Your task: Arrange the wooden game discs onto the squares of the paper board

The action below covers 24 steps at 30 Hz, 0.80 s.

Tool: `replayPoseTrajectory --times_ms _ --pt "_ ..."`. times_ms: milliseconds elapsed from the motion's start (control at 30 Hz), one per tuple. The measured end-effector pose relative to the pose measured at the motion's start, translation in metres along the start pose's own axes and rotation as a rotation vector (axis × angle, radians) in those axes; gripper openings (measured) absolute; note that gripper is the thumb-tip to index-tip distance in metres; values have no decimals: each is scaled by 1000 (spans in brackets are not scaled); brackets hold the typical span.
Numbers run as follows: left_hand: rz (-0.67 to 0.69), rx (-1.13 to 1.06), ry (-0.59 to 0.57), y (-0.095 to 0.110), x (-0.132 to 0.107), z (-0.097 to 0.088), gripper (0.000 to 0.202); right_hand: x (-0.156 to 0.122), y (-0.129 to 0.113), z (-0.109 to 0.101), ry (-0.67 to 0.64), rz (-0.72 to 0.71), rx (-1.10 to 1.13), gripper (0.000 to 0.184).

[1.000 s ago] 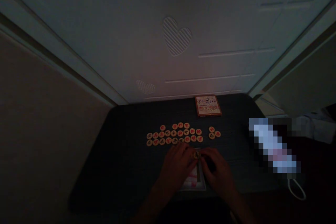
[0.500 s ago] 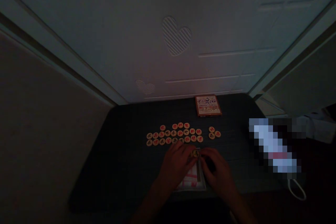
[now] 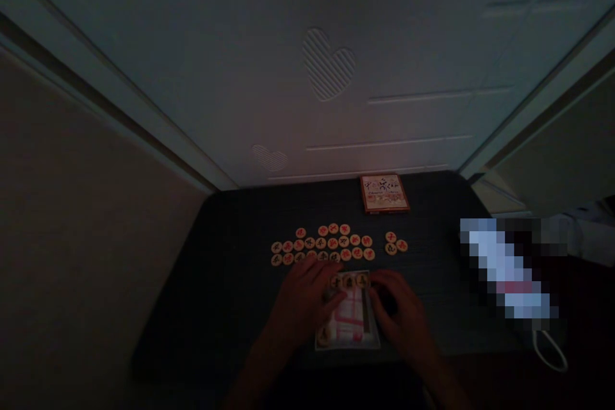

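The scene is very dim. A small paper game board [image 3: 353, 314] with red lines lies on the dark table [image 3: 216, 282] in front of me. A few round wooden pieces [image 3: 349, 280] sit along its far edge and one piece [image 3: 325, 334] at its near left corner. My left hand [image 3: 302, 304] rests on the board's left side, fingers curled near the far-edge pieces. My right hand [image 3: 401, 311] lies at the board's right edge, fingers bent. Several more round pieces [image 3: 321, 245] with red and black marks lie in rows beyond the board.
Three separate pieces [image 3: 394, 245] lie to the right of the rows. A small printed box [image 3: 384, 192] stands at the table's far edge against a white door with heart shapes. A blurred-out object [image 3: 507, 269] and a white cord [image 3: 548, 349] are at the right.
My left hand has slid left and back, uncovering more of the board and the pieces on its far edge. My right hand has barely moved.
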<state>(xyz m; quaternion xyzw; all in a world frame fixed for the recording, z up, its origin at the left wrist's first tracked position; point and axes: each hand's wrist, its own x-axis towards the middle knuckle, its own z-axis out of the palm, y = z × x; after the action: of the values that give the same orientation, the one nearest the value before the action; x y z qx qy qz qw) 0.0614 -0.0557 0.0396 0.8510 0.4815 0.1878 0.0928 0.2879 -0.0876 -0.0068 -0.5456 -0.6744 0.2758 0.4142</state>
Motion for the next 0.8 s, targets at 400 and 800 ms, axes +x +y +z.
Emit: replayPoseTrajectory --times_ms 400,800 --pt "-21 -61 -14 3 6 12 40 7 -9 11 25 -16 -79 37" --pt "-1 -71 32 4 7 17 27 10 -4 15 -21 -37 -91 34"
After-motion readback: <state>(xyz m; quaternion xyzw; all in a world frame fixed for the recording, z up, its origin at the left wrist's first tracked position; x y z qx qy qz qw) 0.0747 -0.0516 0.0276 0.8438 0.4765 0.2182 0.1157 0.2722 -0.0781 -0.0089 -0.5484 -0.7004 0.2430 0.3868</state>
